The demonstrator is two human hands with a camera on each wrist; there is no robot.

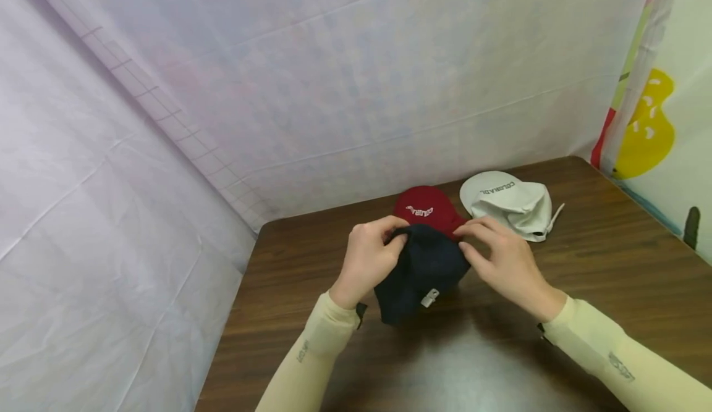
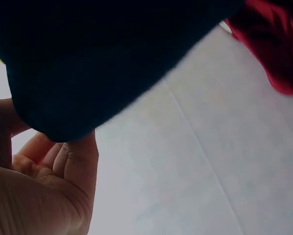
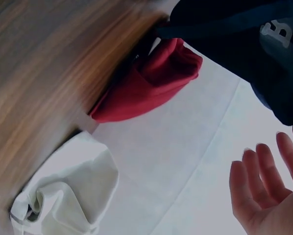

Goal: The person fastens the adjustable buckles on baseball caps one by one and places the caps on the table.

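Observation:
A navy cap is held up over the table, in front of a red cap. The right wrist view shows a pale letter B on the navy cap. My left hand pinches its edge between thumb and fingers; in the left wrist view the dark cloth covers the fingertips. At the cap's right side is my right hand, its fingers spread and fairly straight, the thumb close to the cloth. Whether that thumb touches it is hard to tell.
A white cap, partly crumpled, lies right of the red one near the table's back edge. Both rest on a brown wooden table. Pale cloth sheeting hangs behind and to the left. A patterned sheet is at the right.

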